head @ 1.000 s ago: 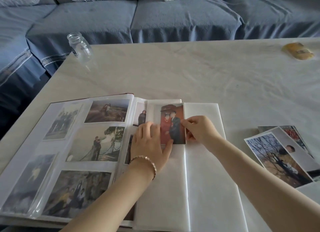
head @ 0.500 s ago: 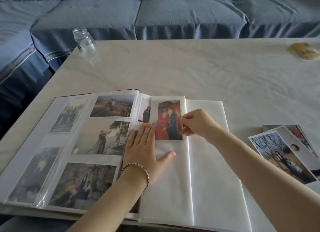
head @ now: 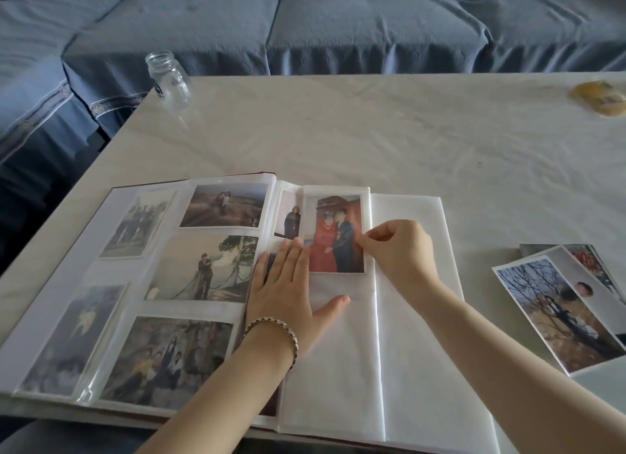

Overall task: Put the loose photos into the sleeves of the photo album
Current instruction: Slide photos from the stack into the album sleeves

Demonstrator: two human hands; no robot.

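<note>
The photo album (head: pixel 413 318) lies open on the table in front of me. Its left page holds several photos in sleeves. On the right page a photo of a couple in red and dark clothes (head: pixel 335 233) sits in the upper sleeve. My right hand (head: pixel 399 250) pinches that photo's right edge with thumb and fingers. My left hand (head: pixel 288 291) lies flat on the page beside and below the photo, fingers straight, a bracelet on the wrist. A pile of loose photos (head: pixel 559 304) lies on the table to the right of the album.
A glass jar (head: pixel 169 79) stands near the table's far left corner. A yellow object (head: pixel 599 98) lies at the far right. A blue sofa (head: pixel 338 23) runs behind the table (head: pixel 372 132). A white sheet corner (head: pixel 603 375) shows at the right edge.
The photo has slid up the page into the upper sleeve with my right hand. My left hand has slipped down and left, off the photo, and now lies flat on the page.
</note>
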